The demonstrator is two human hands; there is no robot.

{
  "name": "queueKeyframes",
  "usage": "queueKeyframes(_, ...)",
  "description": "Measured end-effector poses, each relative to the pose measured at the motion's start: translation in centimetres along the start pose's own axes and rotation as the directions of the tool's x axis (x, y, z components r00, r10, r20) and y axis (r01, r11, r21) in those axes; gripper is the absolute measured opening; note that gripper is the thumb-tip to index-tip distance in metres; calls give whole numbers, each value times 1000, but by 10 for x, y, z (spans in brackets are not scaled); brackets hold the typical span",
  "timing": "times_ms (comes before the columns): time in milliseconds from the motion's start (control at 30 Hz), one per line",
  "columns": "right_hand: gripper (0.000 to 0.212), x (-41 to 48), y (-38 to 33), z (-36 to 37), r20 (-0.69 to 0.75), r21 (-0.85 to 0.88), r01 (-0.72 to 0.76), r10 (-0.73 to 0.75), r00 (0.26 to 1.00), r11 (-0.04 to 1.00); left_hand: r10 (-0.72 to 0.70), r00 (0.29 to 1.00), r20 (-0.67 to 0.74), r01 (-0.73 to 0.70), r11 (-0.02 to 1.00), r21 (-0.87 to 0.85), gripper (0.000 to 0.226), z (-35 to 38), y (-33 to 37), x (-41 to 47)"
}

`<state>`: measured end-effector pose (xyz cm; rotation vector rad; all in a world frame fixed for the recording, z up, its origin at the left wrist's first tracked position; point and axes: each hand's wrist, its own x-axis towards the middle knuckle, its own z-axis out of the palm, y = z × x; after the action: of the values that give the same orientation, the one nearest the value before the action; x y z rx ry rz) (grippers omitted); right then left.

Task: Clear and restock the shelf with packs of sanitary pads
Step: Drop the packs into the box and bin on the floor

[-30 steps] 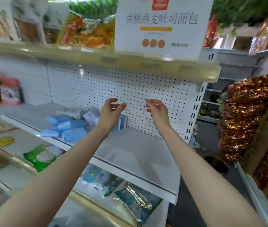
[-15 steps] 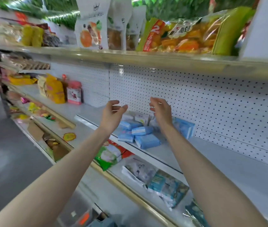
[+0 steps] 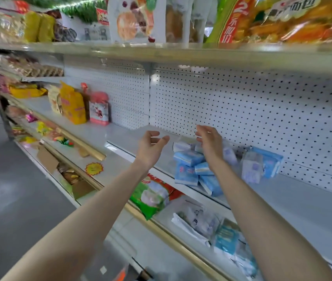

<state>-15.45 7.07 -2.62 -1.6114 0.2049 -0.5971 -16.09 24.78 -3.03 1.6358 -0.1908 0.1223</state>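
The right grip (image 3: 209, 145) and its forearm cover the middle of the pile of blue pad packs (image 3: 188, 158), so the number of packs cannot be told. Whether its fingertips (image 3: 199, 138) touch the white pack (image 3: 181, 146) just behind them is unclear. The end packs (image 3: 262, 166) on the pile's right are smeared by motion, their print unreadable. The snack bags (image 3: 282, 19) on the upper shelf are cut by the top edge. Both forearms leave by the bottom edge. The lower packs (image 3: 226, 238) under the shelf are blurred too.
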Motion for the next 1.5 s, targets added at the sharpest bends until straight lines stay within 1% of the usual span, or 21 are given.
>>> queueKeyframes(67,22,16,7,9,-43,31,-19,21,999,999,-4,999,40,3,1000,14,33,1,-8,25)
queueKeyframes(167,26,41,20,19,-126,52,-44,50,991,998,-41,990,135,35,998,42,34,6,-20,63)
queueKeyframes(200,28,40,22,18,-126,47,-49,55,991,998,-42,990,136,35,998,51,34,5,-22,66)
queueKeyframes(233,31,42,25,21,-128,35,-53,57,990,998,-49,989,139,41,998,57,33,5,-25,75)
queueKeyframes(300,34,53,35,23,-179,14,-94,95,979,995,-73,983,170,62,996,67,34,9,-31,98)
queueKeyframes(433,26,58,48,11,-286,-5,-127,120,951,992,-111,959,259,90,992,91,42,32,-42,119)
queueKeyframes(500,30,59,55,3,-342,-39,-151,128,931,988,-127,943,307,99,990,104,44,45,-48,130)
queueKeyframes(567,34,56,58,-2,-359,-83,-172,132,924,982,-155,928,338,118,985,127,48,54,-57,140)
queueKeyframes(700,41,52,72,-8,-424,-125,-268,193,885,955,-218,872,438,140,969,203,58,73,-83,159)
queueKeyframes(767,48,54,82,-9,-448,-161,-327,227,865,931,-242,846,476,142,961,237,65,80,-92,167)
queueKeyframes(867,57,60,93,-7,-498,-183,-391,257,828,902,-264,783,563,169,962,216,72,85,-102,178)
queueKeyframes(1000,66,68,105,5,-564,-209,-458,275,778,864,-288,697,657,215,958,192,74,88,-113,192)
queueKeyframes(1033,66,68,105,7,-567,-224,-462,271,778,858,-297,688,662,229,955,190,76,89,-115,194)
queueKeyframes(1067,65,70,109,13,-589,-239,-471,259,765,849,-305,663,684,234,952,198,80,89,-120,202)
queueKeyframes(1133,62,70,112,14,-620,-278,-484,230,750,830,-308,660,685,225,951,211,87,92,-125,208)
queueKeyframes(1167,60,70,113,15,-643,-288,-488,211,736,824,-308,658,687,227,951,209,87,94,-129,211)
queueKeyframes(1233,57,69,113,20,-694,-296,-494,171,699,818,-298,647,702,248,953,175,78,93,-131,216)
queueKeyframes(1300,53,69,109,25,-726,-288,-473,133,675,833,-258,667,699,229,964,138,70,92,-128,218)
queueKeyframes(1433,51,68,94,38,-770,-260,-395,57,635,881,-147,699,700,193,981,13,72,84,-122,229)
queueKeyframes(1500,48,60,86,48,-780,-270,-366,21,626,890,-105,702,705,177,984,-30,68,73,-119,228)
